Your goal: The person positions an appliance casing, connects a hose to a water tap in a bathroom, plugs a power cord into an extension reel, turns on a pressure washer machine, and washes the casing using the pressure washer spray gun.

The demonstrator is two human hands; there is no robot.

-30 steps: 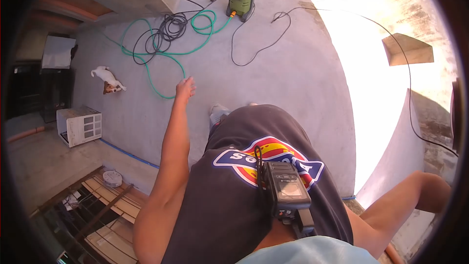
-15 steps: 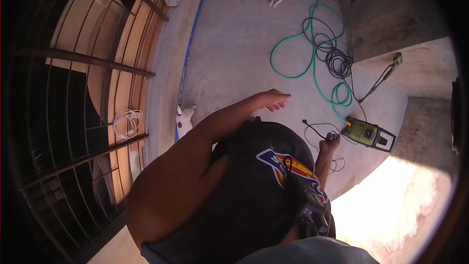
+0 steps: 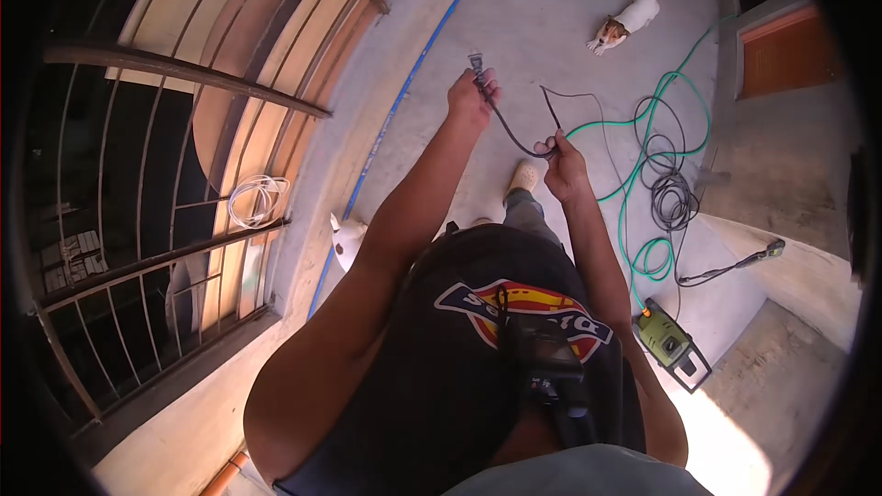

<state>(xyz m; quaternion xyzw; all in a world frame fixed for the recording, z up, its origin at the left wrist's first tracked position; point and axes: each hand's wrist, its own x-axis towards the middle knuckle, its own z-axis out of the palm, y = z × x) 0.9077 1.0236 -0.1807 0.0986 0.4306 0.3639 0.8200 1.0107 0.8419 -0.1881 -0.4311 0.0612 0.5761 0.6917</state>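
Note:
My left hand (image 3: 470, 101) is closed around the plug end of a dark power cord (image 3: 503, 125), with the plug (image 3: 476, 62) sticking up past my fingers. To the right, my right hand (image 3: 566, 168) pinches the same cord lower down. Between both hands the cord sags in a short curve. Beyond my right hand, a thin loop of it rises and runs down toward the floor. A green and black pressure washer (image 3: 669, 345) stands on the floor at lower right. A green hose (image 3: 629, 186) joins it at an orange connector.
Coiled black hose (image 3: 673, 202) and a spray gun (image 3: 770, 251) lie by the right wall. One white dog (image 3: 634, 16) lies ahead; another dog (image 3: 346, 239) is beside my left arm. A blue pipe (image 3: 418, 67) runs along the left wall, near a barred window (image 3: 197, 83).
My left hand has moved forward and now grips the plug end. My right hand has come up from beside the pressure washer, bringing the cord along. The view has shifted.

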